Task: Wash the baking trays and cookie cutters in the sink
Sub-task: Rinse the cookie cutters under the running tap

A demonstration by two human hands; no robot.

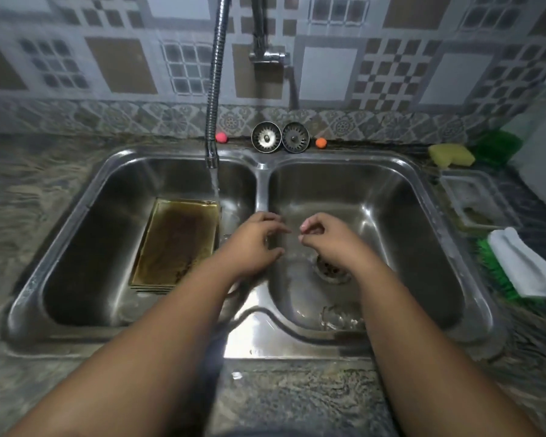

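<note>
The left hand (259, 241) hangs over the divider between the two basins with its fingers relaxed and stretched toward the right, thumb below them, holding nothing. Just beside it but not touching, the right hand (323, 239) hovers over the right basin with its fingers loosely curled inward and the thumb tip close under the forefinger; nothing shows between them, though the view is blurred there. Both bare forearms reach in from the near edge of the sink (297, 348) and angle toward each other, wrists roughly level. Below the right hand lies the drain (331, 269), and nearer the front wall of that basin sits a small shiny object (338, 316), too blurred to name. The baking tray (177, 241), brown-stained, lies flat on the floor of the left basin, with further edges showing under its near end. Water (215, 184) runs from the flexible faucet hose (215, 89) into the left basin just beside the tray's far right corner. On the back ledge stand two sink strainers (266, 137), between a pink ball (221, 137) and an orange ball (321, 142). On the counter to the right are a yellow sponge (451, 155), a clear container (476, 197) and a white-handled brush (517, 263) with green bristles.
</note>
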